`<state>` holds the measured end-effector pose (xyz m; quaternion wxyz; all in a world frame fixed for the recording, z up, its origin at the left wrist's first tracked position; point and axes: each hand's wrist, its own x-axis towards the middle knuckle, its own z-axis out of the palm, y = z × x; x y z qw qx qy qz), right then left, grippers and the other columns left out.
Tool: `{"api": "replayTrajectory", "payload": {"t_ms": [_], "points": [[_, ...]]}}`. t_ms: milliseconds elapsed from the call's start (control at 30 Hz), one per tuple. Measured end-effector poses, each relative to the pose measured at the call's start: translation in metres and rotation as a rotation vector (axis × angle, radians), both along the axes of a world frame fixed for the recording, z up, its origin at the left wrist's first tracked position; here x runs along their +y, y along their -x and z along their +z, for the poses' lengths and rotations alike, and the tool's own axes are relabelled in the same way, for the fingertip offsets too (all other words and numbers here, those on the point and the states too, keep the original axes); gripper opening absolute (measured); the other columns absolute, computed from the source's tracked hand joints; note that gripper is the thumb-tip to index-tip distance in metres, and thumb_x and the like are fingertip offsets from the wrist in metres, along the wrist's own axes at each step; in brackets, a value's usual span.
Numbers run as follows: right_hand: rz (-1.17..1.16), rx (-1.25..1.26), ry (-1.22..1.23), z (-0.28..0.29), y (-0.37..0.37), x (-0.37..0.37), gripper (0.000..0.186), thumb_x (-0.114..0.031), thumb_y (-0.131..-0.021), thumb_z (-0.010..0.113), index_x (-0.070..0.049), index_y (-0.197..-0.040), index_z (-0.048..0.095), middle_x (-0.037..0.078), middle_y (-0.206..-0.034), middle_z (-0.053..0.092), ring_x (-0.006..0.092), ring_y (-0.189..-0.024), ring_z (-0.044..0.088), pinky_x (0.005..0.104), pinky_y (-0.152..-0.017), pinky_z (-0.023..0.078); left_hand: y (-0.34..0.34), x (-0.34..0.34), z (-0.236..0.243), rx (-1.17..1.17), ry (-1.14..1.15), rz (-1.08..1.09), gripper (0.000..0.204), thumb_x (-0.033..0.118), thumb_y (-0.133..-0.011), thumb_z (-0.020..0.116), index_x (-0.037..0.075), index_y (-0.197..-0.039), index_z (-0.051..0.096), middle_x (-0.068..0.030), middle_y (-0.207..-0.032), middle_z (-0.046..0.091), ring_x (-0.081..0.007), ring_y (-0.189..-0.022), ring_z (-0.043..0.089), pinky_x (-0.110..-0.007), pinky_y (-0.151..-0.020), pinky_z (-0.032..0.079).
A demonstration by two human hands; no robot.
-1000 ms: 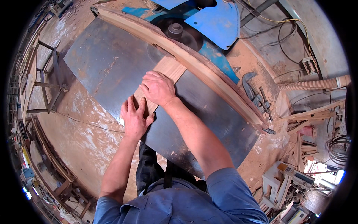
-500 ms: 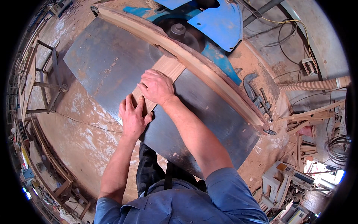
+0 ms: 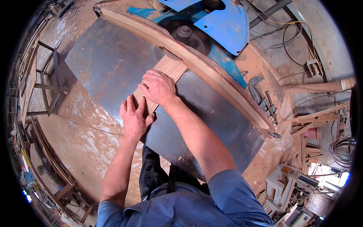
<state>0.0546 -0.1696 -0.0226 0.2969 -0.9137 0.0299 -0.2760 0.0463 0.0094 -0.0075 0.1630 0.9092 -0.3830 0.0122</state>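
Board (image 3: pixel 172 69) up at the wooden fence (image 3: pixel 211 75)
Right hand (image 3: pixel 159 87) curls its grip over it; left hand (image 3: pixel 134 117) spreads at the near end, hold unclear. Uneven pressure could skew it.

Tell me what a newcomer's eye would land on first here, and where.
Probably the bright blue metal plate at the top, beyond the long wooden bar that crosses the grey metal table. Next come the two bare hands mid-picture, the right hand farther forward than the left hand, both on a wooden board whose far end meets the bar.
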Motion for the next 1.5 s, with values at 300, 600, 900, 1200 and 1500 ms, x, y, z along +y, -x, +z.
{"api": "replayTrajectory", "payload": {"t_ms": [300,600,900,1200,1500], "points": [[-0.001,-0.021,-0.011,0.0,-0.008,0.002,0.019,-0.022,-0.082,0.071,-0.004,-0.08,0.073,0.007,-0.093,0.072,0.0269,-0.106,0.064,0.0373,-0.094,0.051,-0.009,0.001,0.0,-0.001,0.0,0.0,0.069,0.031,-0.07,0.08,0.009,-0.132,0.059,-0.0249,-0.141,0.041,-0.0443,-0.124,0.042,-0.055,-0.103,0.038],[0.017,0.018,-0.03,0.003,-0.015,0.002,0.018,-0.022,-0.081,0.072,-0.004,-0.08,0.072,0.007,-0.094,0.072,0.0279,-0.107,0.064,0.0381,-0.093,0.051,-0.016,0.003,0.0,0.0,-0.007,0.002,0.07,0.03,-0.07,0.08,0.01,-0.133,0.059,-0.0244,-0.141,0.041,-0.0436,-0.124,0.041,-0.054,-0.103,0.038],[0.011,-0.017,-0.037,0.0,-0.023,0.006,0.019,-0.022,-0.081,0.072,-0.004,-0.077,0.072,0.008,-0.091,0.071,0.0276,-0.103,0.064,0.0378,-0.092,0.051,-0.023,0.006,-0.001,-0.006,-0.011,0.01,0.07,0.029,-0.069,0.081,0.011,-0.134,0.059,-0.0244,-0.142,0.041,-0.0436,-0.125,0.041,-0.054,-0.104,0.038],[0.016,-0.078,-0.015,-0.003,-0.031,0.006,0.021,-0.023,-0.081,0.071,-0.004,-0.071,0.071,0.008,-0.084,0.068,0.0251,-0.096,0.063,0.0369,-0.089,0.051,-0.029,0.006,-0.001,0.002,0.006,0.006,0.071,0.028,-0.067,0.082,0.012,-0.133,0.06,-0.0249,-0.142,0.041,-0.0438,-0.125,0.041,-0.054,-0.103,0.038],[0.033,-0.015,-0.031,0.001,-0.034,0.006,0.019,-0.021,-0.08,0.073,-0.003,-0.077,0.071,0.008,-0.09,0.071,0.0289,-0.102,0.065,0.0387,-0.089,0.052,-0.034,0.006,0.002,-0.007,0.012,0.003,0.071,0.029,-0.068,0.081,0.01,-0.132,0.06,-0.0239,-0.14,0.042,-0.043,-0.122,0.042,-0.053,-0.103,0.038]]}}
